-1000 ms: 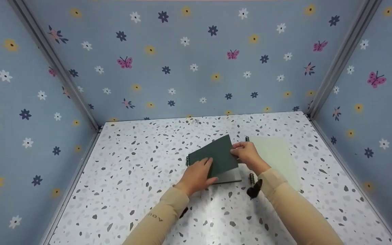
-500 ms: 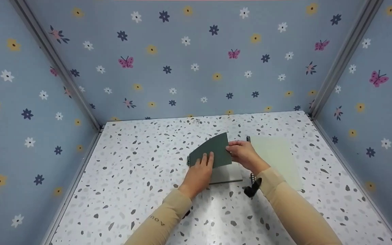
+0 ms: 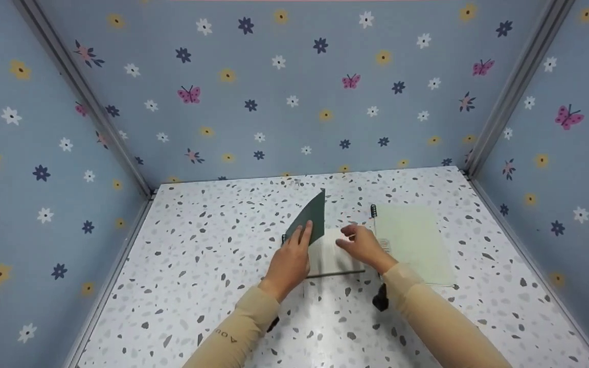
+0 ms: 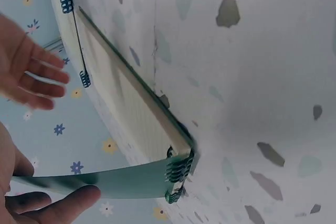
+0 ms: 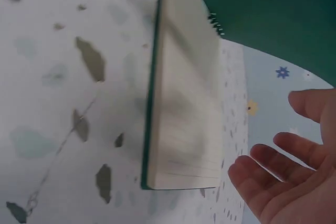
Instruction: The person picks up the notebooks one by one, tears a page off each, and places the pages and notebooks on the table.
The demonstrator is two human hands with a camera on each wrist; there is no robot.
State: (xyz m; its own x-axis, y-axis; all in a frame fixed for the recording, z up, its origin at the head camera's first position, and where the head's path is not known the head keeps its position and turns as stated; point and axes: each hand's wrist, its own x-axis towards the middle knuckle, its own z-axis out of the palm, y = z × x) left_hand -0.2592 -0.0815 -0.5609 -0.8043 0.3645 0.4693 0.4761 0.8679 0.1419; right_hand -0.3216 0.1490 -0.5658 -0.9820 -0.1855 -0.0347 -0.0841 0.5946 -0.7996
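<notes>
A green spiral notebook lies on the table with its dark green cover [image 3: 316, 217] raised and bent upward. My left hand [image 3: 290, 260] holds that cover, its fingers on both faces of it in the left wrist view. Cream lined pages [image 5: 189, 114] show beneath, bound by dark spiral rings [image 4: 179, 169] at the left edge. My right hand [image 3: 365, 245], fingers spread and loosely bent, hovers over the right side of the pages and holds nothing. In the right wrist view it is apart from the cover.
A second spiral notebook [image 3: 414, 240] with a pale green face lies just right of the first, partly behind my right hand. A speckled white table [image 3: 212, 286] spreads around both. Blue flowered panels [image 3: 294, 102] with grey corner posts wall in the back and sides.
The green cover has swung up and leftward, uncovering the lined pages. My right hand has let go of its edge, while my left hand has taken hold of it.
</notes>
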